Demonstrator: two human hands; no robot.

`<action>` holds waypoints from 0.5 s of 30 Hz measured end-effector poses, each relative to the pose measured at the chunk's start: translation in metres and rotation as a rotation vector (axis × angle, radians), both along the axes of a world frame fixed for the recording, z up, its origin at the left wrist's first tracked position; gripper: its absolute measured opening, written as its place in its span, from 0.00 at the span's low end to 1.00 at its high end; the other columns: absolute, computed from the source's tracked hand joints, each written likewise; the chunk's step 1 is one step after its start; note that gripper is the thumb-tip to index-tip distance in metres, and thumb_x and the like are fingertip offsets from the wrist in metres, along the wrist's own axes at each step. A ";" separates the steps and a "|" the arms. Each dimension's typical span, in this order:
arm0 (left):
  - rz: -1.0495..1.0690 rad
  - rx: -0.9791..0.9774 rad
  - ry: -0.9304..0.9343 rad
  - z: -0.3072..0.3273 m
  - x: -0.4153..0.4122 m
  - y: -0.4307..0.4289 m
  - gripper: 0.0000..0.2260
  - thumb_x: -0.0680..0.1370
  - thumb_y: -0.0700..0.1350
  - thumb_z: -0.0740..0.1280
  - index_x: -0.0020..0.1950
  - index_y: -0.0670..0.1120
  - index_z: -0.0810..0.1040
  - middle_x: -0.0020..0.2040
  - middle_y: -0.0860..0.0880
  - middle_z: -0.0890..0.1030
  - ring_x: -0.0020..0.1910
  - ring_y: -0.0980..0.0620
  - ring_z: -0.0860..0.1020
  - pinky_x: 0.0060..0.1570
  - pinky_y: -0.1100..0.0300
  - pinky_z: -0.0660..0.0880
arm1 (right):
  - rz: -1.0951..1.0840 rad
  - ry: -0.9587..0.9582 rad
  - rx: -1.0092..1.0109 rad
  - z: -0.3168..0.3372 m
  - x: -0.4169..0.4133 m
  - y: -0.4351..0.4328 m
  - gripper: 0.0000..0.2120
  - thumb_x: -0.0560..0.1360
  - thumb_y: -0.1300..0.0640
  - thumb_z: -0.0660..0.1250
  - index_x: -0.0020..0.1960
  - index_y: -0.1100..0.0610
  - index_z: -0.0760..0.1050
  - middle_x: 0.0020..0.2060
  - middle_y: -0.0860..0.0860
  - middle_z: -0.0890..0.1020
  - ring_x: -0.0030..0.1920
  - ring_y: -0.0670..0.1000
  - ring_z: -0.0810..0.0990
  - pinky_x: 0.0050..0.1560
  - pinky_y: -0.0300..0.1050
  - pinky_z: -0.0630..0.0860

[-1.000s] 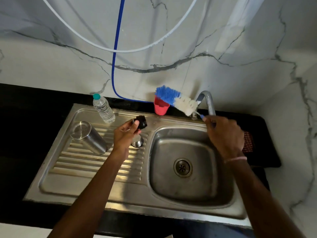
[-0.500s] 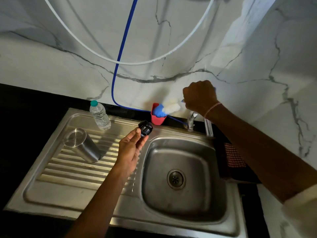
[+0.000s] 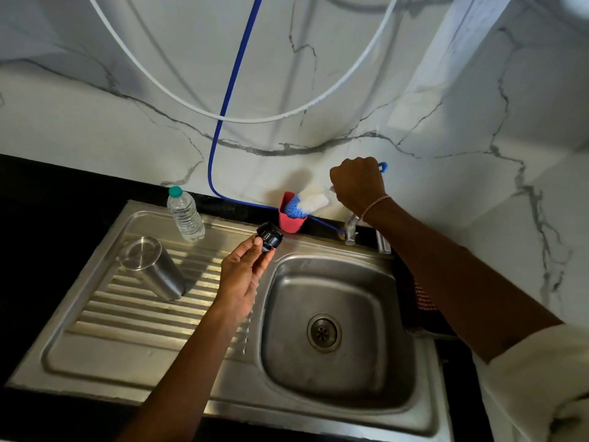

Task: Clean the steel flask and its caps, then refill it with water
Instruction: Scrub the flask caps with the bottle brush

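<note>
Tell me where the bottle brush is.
Head view: the bottle brush is behind the sink, bristles in the red cup, handle gripped by the right hand.

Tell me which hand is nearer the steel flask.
Left. The left hand holds the black cap just right of the steel flask; the right hand grips the brush at the red cup, farther back.
</note>
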State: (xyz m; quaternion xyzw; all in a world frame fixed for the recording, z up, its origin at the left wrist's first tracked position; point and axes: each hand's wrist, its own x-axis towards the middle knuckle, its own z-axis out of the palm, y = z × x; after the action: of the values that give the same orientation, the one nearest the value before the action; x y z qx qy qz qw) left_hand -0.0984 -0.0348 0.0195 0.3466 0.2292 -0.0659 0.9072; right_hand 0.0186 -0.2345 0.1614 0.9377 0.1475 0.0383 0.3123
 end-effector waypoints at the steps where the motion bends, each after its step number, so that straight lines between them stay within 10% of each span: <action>1: -0.002 -0.005 -0.004 0.001 -0.001 0.000 0.19 0.79 0.42 0.70 0.69 0.38 0.77 0.63 0.41 0.83 0.62 0.46 0.82 0.52 0.63 0.81 | -0.009 -0.024 -0.004 0.006 -0.002 -0.004 0.10 0.76 0.54 0.70 0.39 0.51 0.72 0.30 0.50 0.68 0.38 0.53 0.81 0.38 0.45 0.64; 7: 0.002 0.001 -0.023 0.009 -0.006 -0.003 0.22 0.75 0.43 0.72 0.68 0.38 0.78 0.62 0.40 0.84 0.61 0.46 0.83 0.52 0.63 0.81 | -0.023 -0.153 -0.047 0.036 -0.018 -0.030 0.25 0.70 0.51 0.77 0.30 0.52 0.60 0.23 0.49 0.56 0.27 0.50 0.66 0.35 0.43 0.62; 15: -0.007 0.013 -0.019 0.016 -0.012 -0.007 0.21 0.74 0.43 0.72 0.67 0.38 0.78 0.61 0.41 0.84 0.59 0.47 0.84 0.51 0.63 0.81 | -0.105 -0.162 0.006 0.050 -0.051 -0.042 0.12 0.77 0.58 0.67 0.37 0.50 0.69 0.26 0.48 0.62 0.30 0.51 0.69 0.38 0.46 0.63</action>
State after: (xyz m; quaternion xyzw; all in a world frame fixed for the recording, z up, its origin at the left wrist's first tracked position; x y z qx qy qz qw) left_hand -0.1108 -0.0419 0.0354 0.3539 0.2195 -0.0644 0.9069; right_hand -0.0329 -0.2762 0.2110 0.9389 0.0724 0.0978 0.3220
